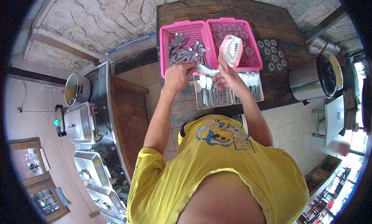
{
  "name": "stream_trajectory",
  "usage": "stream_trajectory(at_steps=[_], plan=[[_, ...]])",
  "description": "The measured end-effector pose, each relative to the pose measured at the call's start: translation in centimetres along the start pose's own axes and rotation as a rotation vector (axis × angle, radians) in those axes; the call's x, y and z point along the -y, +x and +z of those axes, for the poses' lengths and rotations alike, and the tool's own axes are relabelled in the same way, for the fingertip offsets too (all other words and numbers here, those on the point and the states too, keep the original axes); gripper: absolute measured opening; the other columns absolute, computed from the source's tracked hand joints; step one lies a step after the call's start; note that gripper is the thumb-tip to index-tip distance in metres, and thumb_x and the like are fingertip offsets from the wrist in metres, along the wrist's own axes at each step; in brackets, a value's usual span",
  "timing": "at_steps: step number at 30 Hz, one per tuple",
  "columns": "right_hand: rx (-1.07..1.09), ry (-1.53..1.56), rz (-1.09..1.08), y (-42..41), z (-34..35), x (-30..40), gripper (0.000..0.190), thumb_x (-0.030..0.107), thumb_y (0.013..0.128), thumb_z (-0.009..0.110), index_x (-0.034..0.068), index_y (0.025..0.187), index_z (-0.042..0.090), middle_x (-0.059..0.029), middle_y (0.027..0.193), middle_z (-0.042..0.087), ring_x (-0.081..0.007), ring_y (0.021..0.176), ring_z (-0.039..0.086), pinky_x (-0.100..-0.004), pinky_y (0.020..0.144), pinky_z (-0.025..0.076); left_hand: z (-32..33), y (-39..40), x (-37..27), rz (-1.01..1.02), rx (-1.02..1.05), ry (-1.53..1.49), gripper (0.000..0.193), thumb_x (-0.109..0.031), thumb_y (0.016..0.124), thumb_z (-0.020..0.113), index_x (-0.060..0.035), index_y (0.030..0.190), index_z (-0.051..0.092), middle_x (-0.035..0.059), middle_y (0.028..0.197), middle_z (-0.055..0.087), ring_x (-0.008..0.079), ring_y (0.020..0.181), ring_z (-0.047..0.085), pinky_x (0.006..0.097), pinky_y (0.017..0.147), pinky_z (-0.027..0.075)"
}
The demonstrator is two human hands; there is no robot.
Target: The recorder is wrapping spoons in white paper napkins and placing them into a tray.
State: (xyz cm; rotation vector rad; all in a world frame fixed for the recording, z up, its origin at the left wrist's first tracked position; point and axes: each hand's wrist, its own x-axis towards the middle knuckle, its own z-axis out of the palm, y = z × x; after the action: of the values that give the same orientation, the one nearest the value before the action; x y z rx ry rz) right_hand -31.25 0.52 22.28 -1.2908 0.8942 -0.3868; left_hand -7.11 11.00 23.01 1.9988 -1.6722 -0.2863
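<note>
My left hand (179,75) is at the near edge of a pink plastic basket (163,49) that holds loose metal spoons and forks (181,53). Its fingers are closed on cutlery whose end has a white paper napkin (205,69) around it. Beside it, my right hand (228,78) has its fingers apart near the napkin's other end; whether it grips the paper is unclear. A soft pack of tissues (232,51) lies on the second pink basket (255,46), over upturned glasses. Below my hands, two white plastic baskets (198,105) hold rows of cutlery with napkin-wrapped ends (207,87).
Several small glasses (273,51) stand on the dark wooden table (203,8), right of the baskets. A large metal pot (308,77) stands at the table's right end. On the left, a counter bears metal chafing dishes (80,123) and another pot (77,88).
</note>
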Motion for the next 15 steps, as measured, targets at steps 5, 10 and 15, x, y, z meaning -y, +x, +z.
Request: stream_trajectory(at_steps=[5, 10, 15], plan=[[0.218, 0.44, 0.342, 1.2, -0.3, -1.1, 0.088, 0.073, 0.102, 0.041, 0.011, 0.163, 0.028, -0.019, 0.124, 0.067, -0.0306, 0.113, 0.07, -0.0403, 0.089, 0.059, -0.3, -0.2, -1.1, 0.063, 0.052, 0.011, 0.025, -0.035, 0.094, 0.07, -0.0166, 0.107, 0.08, 0.0081, 0.104, 0.077, 0.0322, 0.094, 0.074, 0.045, 0.078, 0.059], [0.198, 0.614, 0.253, 2.2, -0.1, -4.3, 0.077, 0.061, 0.1, 0.061, 0.001, 0.147, 0.048, -0.02, 0.136, 0.062, -0.0327, 0.121, 0.066, -0.044, 0.096, 0.058, -0.6, -1.3, -1.3, 0.057, 0.129, -0.17, 0.027, -0.037, 0.093, 0.072, -0.0161, 0.109, 0.081, 0.0104, 0.103, 0.078, 0.0329, 0.095, 0.074, 0.0436, 0.082, 0.058], [0.177, 0.639, 0.214, 4.7, -0.9, -8.9, 0.038, 0.024, 0.098, 0.074, 0.002, 0.128, 0.067, -0.0103, 0.12, 0.07, -0.0226, 0.11, 0.069, -0.0383, 0.095, 0.059, 0.4, -1.4, -0.5, -0.011, 0.216, -0.314, 0.03, -0.039, 0.092, 0.074, -0.0153, 0.108, 0.081, 0.0122, 0.102, 0.078, 0.0331, 0.094, 0.074, 0.0414, 0.082, 0.057]])
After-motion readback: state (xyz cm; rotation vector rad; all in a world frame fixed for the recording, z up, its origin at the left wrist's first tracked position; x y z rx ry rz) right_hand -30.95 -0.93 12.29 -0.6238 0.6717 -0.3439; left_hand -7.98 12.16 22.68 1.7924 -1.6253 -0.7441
